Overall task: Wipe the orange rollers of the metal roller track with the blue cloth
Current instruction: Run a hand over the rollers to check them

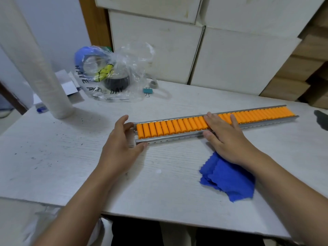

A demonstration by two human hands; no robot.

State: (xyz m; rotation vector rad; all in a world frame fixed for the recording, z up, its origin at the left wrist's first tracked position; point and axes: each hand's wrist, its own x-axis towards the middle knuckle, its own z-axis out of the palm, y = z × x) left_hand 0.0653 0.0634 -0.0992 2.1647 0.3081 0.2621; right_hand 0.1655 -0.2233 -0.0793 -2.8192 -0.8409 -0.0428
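Observation:
A long metal roller track lies across the white table, running from the middle toward the right and slightly away. Its orange rollers sit side by side along its length. My left hand grips the track's near-left end, thumb on the front rail and fingers over the back rail. My right hand rests on the track's middle, fingers spread across the rollers and thumb against the front rail. The crumpled blue cloth lies on the table in front of the track, partly under my right wrist, held by neither hand.
A clear plastic bag with tape rolls sits at the back left, a teal binder clip beside it. A tall roll of film stands at the left. White boxes line the back. A dark object lies at the right edge.

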